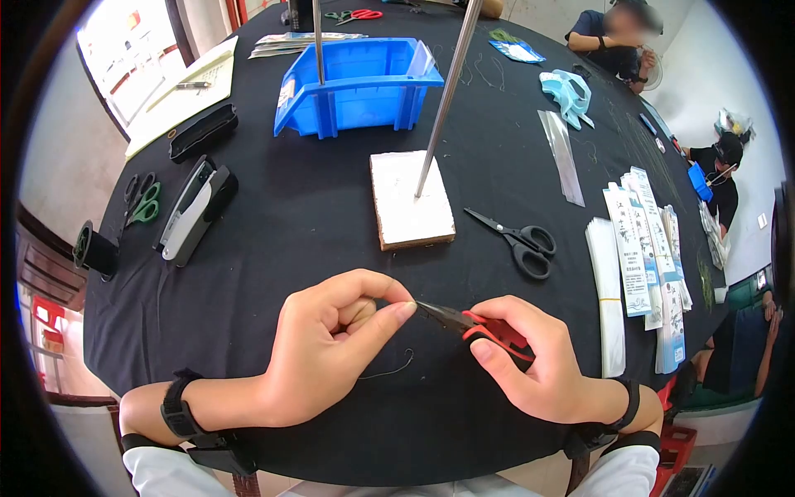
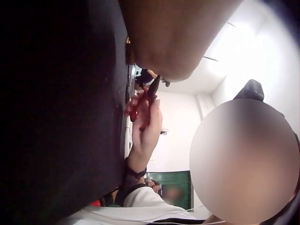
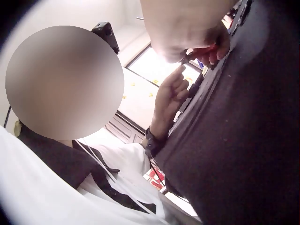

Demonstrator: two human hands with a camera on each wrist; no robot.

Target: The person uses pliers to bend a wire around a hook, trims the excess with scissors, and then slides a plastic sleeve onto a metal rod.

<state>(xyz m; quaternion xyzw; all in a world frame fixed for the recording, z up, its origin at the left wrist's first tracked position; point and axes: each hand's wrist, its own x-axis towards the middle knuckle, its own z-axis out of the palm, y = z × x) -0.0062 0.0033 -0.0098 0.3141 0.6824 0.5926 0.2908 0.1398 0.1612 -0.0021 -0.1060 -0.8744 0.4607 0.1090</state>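
Over the near part of the black table, my left hand (image 1: 319, 352) pinches something tiny between thumb and index finger; I cannot tell what it is. The dark tips of the red-handled pliers (image 1: 445, 316) come right to those fingertips. My right hand (image 1: 538, 360) grips the pliers by their handles, with the thumb along the near side. A thin, curved thread (image 1: 389, 373) shows just below the left hand. The left wrist view has the right hand (image 2: 146, 129) around the pliers (image 2: 153, 88); in the right wrist view, the left hand (image 3: 169, 98) has its fingertips at the tool's tip.
Ahead stands a white-topped block (image 1: 402, 186) with a metal rod (image 1: 443, 108), behind it a blue bin (image 1: 356, 103). Black scissors (image 1: 526, 248) lie right of the block, packaging strips (image 1: 633, 248) farther right. A stapler (image 1: 197, 211) and green-handled scissors (image 1: 145, 203) are at left.
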